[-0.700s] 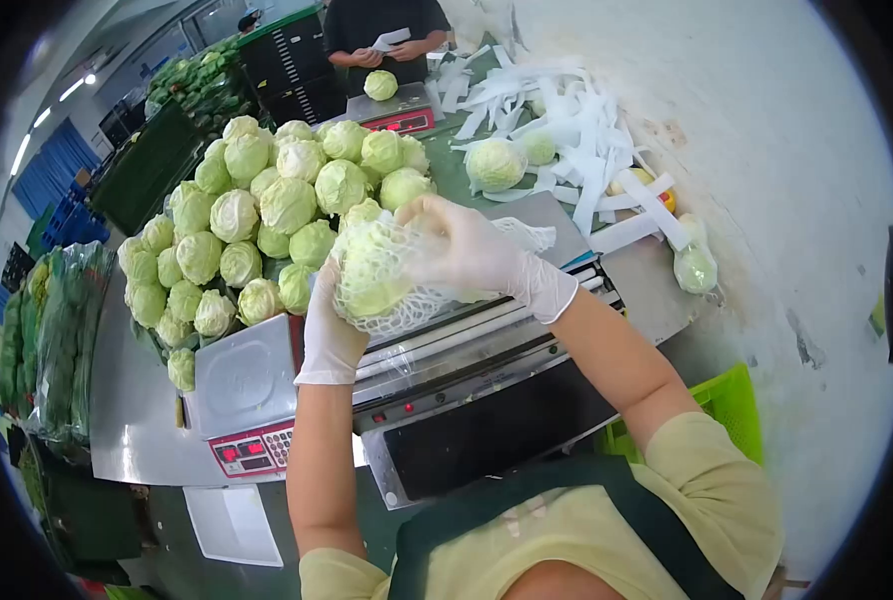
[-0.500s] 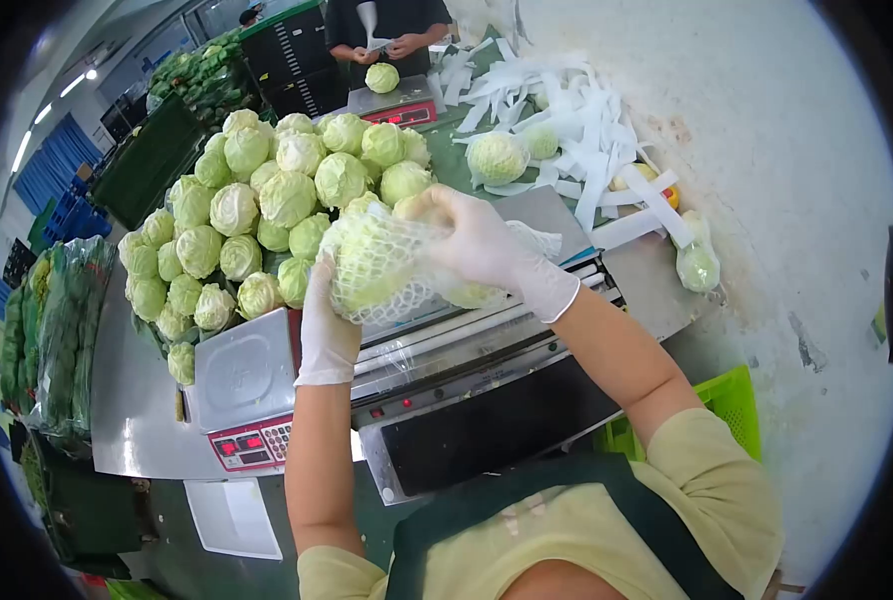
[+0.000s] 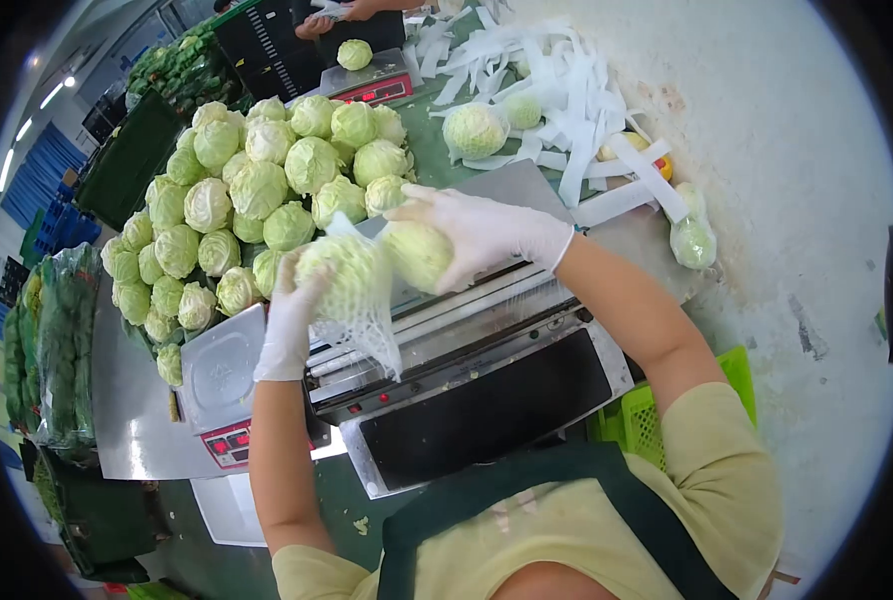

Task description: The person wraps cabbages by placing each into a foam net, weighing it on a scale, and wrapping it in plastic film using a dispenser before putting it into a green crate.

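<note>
Both my hands wear white gloves. My left hand [image 3: 292, 315] is wrapped round a cabbage in a white foam net [image 3: 352, 280], whose loose end hangs down on the right. Close beside it, my right hand [image 3: 487, 235] grips a bare pale green cabbage [image 3: 416, 255]. Both cabbages are held over the wrapping machine [image 3: 437, 345] with its rollers and black plate. Beyond my hands, many bare cabbages [image 3: 259, 190] are piled on the table.
A scale [image 3: 222, 370] stands left of the machine. White net strips [image 3: 577, 100] and a netted cabbage [image 3: 475, 131] lie at the back right. Across the table, a person's hands [image 3: 337, 14] are near another scale [image 3: 379, 80]. A green crate [image 3: 647, 425] is below right.
My left hand has moved left with the netted cabbage. The bare cabbage in my right hand now shows clearly beside it. The view has shifted, and the other person is seen less.
</note>
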`<state>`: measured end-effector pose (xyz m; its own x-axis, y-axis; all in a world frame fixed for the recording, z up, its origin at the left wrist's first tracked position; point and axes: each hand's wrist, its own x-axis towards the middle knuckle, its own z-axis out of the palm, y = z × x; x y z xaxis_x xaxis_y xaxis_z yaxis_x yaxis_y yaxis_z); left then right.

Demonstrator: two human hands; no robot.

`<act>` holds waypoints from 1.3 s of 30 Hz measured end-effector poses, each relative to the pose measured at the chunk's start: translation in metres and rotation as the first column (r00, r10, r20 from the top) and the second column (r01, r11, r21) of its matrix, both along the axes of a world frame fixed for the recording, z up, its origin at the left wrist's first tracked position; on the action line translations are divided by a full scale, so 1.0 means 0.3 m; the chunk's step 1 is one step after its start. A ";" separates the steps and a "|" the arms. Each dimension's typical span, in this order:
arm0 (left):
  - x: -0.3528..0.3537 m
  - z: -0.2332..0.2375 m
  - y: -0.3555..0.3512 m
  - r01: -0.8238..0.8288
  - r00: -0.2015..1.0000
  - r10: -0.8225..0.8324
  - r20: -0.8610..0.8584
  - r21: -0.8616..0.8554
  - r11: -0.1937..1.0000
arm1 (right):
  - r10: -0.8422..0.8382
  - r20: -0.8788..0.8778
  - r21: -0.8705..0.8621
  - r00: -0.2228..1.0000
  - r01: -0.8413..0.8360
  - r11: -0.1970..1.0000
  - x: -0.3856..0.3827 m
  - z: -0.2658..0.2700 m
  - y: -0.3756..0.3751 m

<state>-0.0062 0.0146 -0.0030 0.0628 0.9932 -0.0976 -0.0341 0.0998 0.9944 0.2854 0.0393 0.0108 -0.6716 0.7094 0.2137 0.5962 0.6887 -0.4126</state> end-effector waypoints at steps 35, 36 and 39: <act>0.103 -0.084 -0.007 -0.025 0.903 0.228 -0.365 0.483 0.875 | -0.320 -0.261 -0.084 0.911 0.309 0.947 0.112 -0.033 -0.061; 0.124 -0.043 -0.021 0.078 0.895 0.181 -0.407 0.544 0.836 | -0.316 -0.290 -0.090 0.904 0.303 0.949 0.109 -0.038 -0.071; 0.192 0.046 -0.031 0.427 0.785 0.086 -0.613 0.638 0.641 | -0.340 -0.393 0.001 0.854 0.370 0.929 0.107 -0.050 -0.109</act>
<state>0.0515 0.0052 0.0108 0.4296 0.7168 0.5493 0.4614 -0.6971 0.5488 0.3174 0.0065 -0.0041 -0.2334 0.8560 0.4613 0.6133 0.4978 -0.6133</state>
